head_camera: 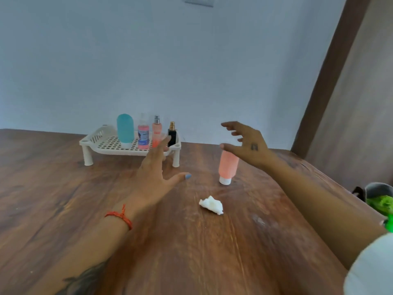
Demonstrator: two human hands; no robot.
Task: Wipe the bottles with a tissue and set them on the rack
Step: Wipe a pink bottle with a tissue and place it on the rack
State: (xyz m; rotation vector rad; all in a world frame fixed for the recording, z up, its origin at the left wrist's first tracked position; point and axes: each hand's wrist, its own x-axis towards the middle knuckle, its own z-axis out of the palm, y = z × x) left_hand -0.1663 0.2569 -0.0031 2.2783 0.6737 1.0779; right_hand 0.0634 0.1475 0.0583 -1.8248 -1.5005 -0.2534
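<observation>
Head view: four bottles are seen on the rack [106, 143], the pink tube [228, 167] stands on the table under the spread, empty right hand [244, 141], the left hand [153, 171] likewise released, so the tissue [211, 205] is judged needed next.

Coral bottle [228, 166], white tissue [211, 205]

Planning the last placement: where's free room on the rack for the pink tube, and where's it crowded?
The rack has bare grid on its left half, between its left rim and the blue tube. The right half is crowded: the pink spray bottle, peach spray bottle and black perfume bottle stand close together. The pink tube stands on the table, with open wood around the tissue.
</observation>
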